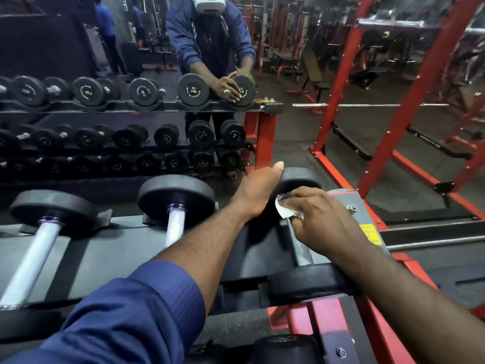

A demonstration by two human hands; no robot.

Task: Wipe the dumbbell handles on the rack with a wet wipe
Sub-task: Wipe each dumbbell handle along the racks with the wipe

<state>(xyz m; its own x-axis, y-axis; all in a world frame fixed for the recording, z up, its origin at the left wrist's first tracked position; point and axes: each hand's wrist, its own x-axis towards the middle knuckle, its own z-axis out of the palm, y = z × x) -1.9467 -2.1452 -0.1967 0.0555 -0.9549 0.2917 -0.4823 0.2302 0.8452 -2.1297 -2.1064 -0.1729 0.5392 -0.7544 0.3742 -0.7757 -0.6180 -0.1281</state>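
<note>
Firmly bunched in the right hand (320,216), a white wipe (284,210) sits against the upper end of the steel handle (300,249) of the last dumbbell (315,281) at the right end of the rack's (105,258) top shelf, with the fingers curled around wipe and bar together. The left hand (259,190) rests over the top of that dumbbell's far weight (301,177), thumb stretched out. The mirror (131,61) behind shows its fingers lying straight down the weight's face. The near weight (291,285) sits in its cradle under the right forearm, and the left arm, in a pushed-up blue sleeve (131,311), reaches across the shelf. Two more dumbbells (175,198) lie in cradles to the left, their silver handles bare. A yellow label (370,233) marks the grey end plate just beside the right hand. The mirror also reflects the rack's lower shelves of smaller dumbbells and the person leaning over it. A red steel frame (393,101) stands on the dark floor to the right.
</note>
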